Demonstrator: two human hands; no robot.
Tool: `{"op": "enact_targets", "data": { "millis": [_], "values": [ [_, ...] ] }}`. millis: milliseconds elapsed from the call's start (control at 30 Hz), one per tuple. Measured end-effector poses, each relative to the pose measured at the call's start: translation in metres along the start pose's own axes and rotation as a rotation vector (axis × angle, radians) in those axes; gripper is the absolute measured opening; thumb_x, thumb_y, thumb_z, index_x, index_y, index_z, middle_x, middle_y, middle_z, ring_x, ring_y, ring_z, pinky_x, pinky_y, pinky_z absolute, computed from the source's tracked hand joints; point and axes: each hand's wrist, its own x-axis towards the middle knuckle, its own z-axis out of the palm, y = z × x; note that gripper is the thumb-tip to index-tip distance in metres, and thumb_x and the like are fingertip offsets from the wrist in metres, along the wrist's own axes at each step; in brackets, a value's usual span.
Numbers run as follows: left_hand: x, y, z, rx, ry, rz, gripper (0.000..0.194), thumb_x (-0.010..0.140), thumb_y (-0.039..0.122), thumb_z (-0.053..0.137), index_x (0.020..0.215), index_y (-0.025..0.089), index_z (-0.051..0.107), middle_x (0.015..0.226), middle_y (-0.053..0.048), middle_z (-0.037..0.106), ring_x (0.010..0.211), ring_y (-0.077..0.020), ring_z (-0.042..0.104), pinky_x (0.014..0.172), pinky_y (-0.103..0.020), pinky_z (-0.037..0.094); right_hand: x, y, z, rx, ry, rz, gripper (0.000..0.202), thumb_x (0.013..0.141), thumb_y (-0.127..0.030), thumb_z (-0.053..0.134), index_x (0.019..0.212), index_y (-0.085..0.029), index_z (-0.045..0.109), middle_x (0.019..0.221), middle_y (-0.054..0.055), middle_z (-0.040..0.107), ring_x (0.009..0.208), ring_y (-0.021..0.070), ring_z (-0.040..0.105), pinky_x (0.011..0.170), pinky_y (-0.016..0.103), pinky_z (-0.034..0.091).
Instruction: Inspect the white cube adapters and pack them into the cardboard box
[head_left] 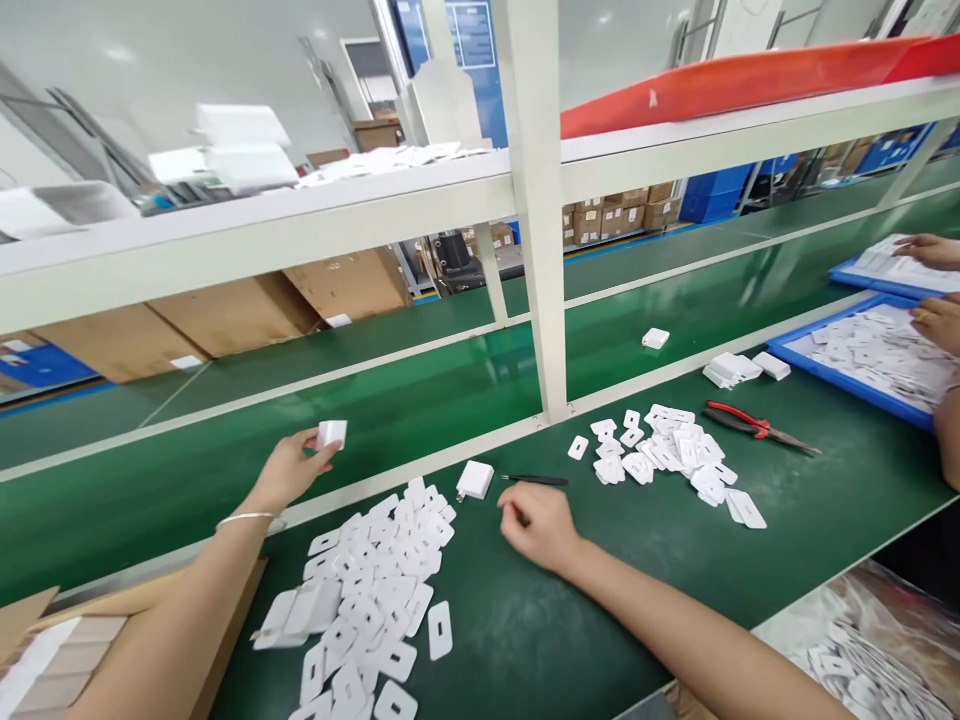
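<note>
Green bench; left fingers pinch white block (boxy, plain); right fingers curled, grip unclear.

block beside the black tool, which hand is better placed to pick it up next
Probably the right hand: it is nearer the block and nothing shows in its grasp, while the left hand already holds a white piece.
</note>
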Motion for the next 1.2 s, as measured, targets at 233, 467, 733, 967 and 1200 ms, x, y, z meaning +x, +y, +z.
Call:
{"op": "enact_targets", "data": {
  "millis": [233,467,733,967,1200],
  "values": [
    [-0.118,0.071,-0.003,-0.793,-0.316,0.051,0.058,0.099,0.052,0.027,0.142,0.024,0.054,0.124,-0.015,0.069,0.102,-0.028,0.072,0.097,-0.048,0.063,0.017,0.057,-0.05,-0.173,0.024,-0.011,0.032,0.095,-0.028,0.064,0.125,-0.019,0.067,0.137,0.015,0.066,0.13,0.0352,0.053,0.108,0.052,0.042],
    [-0.212,0.121,0.078,-1.39,-0.563,-0.074,0.051,0.088,0.044,0.055,0.137,0.03,0.061,0.125,-0.014,0.067,0.077,-0.0239,0.063,0.081,-0.049,0.054,0.003,0.046,-0.025,-0.38,-0.1,0.0,0.018,0.098,-0.015,0.056,0.102,-0.017,0.073,0.101,0.013,0.071,0.101,0.0301,0.059,0.09,0.044,0.046],
    [-0.229,0.128,0.115,-1.649,-0.464,-0.094,0.044,0.087,0.037,0.076,0.124,0.015,0.068,0.116,-0.014,0.072,0.065,-0.0123,0.053,0.07,-0.033,0.044,0.048,0.073,-0.027,-0.484,-0.044,0.151,0.028,0.101,-0.029,0.054,0.119,-0.017,0.073,0.119,0.016,0.073,0.116,0.0336,0.058,0.098,0.047,0.042],
    [-0.231,0.12,0.112,-1.727,-0.469,-0.108,0.043,0.089,0.034,0.071,0.126,0.013,0.067,0.115,-0.015,0.072,0.066,-0.0134,0.054,0.07,-0.033,0.044,-0.002,0.116,-0.067,-0.514,-0.059,0.265,0.056,0.096,-0.053,0.057,0.141,-0.021,0.065,0.154,0.022,0.054,0.139,0.0538,0.044,0.107,0.076,0.033],
    [-0.234,0.121,0.116,-1.742,-0.532,-0.117,0.046,0.085,0.037,0.072,0.123,0.011,0.069,0.112,-0.015,0.073,0.066,-0.0145,0.054,0.068,-0.033,0.044,-0.039,0.084,-0.068,-0.396,-0.211,0.066,0.047,0.103,-0.047,0.049,0.145,-0.029,0.059,0.16,0.007,0.051,0.145,0.0318,0.049,0.117,0.05,0.043]
  ]
}}
